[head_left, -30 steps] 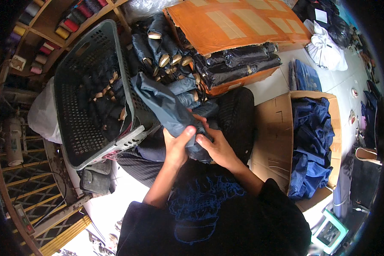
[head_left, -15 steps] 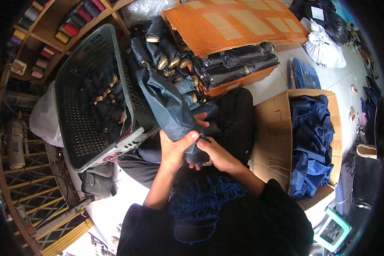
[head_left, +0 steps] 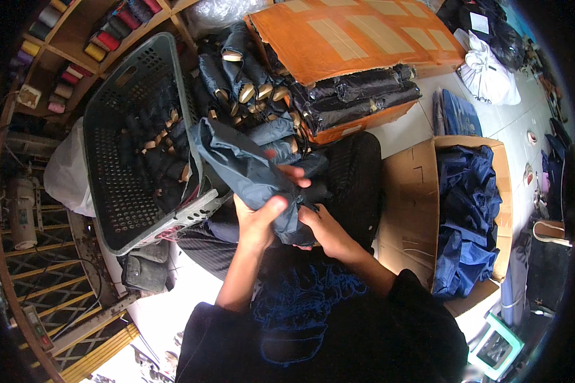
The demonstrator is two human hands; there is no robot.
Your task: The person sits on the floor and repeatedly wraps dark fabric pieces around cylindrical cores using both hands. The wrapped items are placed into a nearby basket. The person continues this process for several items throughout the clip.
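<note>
A dark blue-grey folding umbrella (head_left: 236,165), its cloth loosely bunched, slants across my lap with its wide end toward the far left. My left hand (head_left: 260,220) is wrapped round its near part, thumb on top and fingertips showing on the far side. Close by, my right hand (head_left: 326,231) grips the near end, thumb pressed on the cloth; some of its fingers are hidden beneath. Just beyond lie several rolled umbrellas (head_left: 271,131) in the same cloth, with light wooden-looking ends.
At the left stands a dark plastic basket (head_left: 188,96) holding more rolled umbrellas. An orange taped carton (head_left: 358,38) with black-wrapped packs lies at the back. To the right is an open cardboard box (head_left: 407,210) of navy cloth. Thread spools (head_left: 108,41) fill shelves at far left.
The umbrella's far end has swung left and lower, and its cloth looks more bunched near my hands. Both hands have kept hold, shifting slightly.
</note>
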